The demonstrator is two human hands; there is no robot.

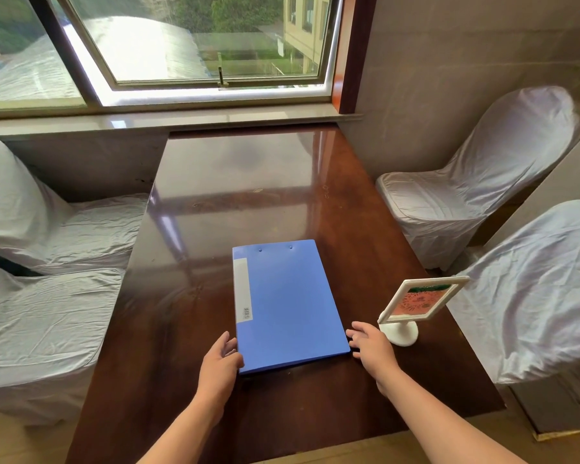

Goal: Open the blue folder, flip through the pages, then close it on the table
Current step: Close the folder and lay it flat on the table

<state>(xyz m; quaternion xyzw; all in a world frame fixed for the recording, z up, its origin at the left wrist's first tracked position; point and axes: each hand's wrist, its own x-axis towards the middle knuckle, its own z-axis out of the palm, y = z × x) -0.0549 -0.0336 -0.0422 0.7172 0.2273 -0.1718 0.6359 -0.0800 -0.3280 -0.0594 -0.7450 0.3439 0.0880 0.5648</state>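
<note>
Both forearms reached in from the near edge of the counter [215, 229]. The left hand [220, 358] lay open against the near left corner of the blue folder [288, 306], fingers loosely curled at its spine side. The right hand [370, 344] was open too, fingertips spread at the near right corner, touching or just short of it; neither hand gripped anything.

The folder lay shut and flat on the near half of the counter, its white spine label to the left. The opening step looked to be only starting, or the closing just finished; which could not be told. If opening, the cover's free right edge would need lifting and swinging left.

A small white sign stand [416, 306] stood just beside the right hand. Left of the folder and beyond it the counter lay bare up to the window sill [181, 117].
</note>
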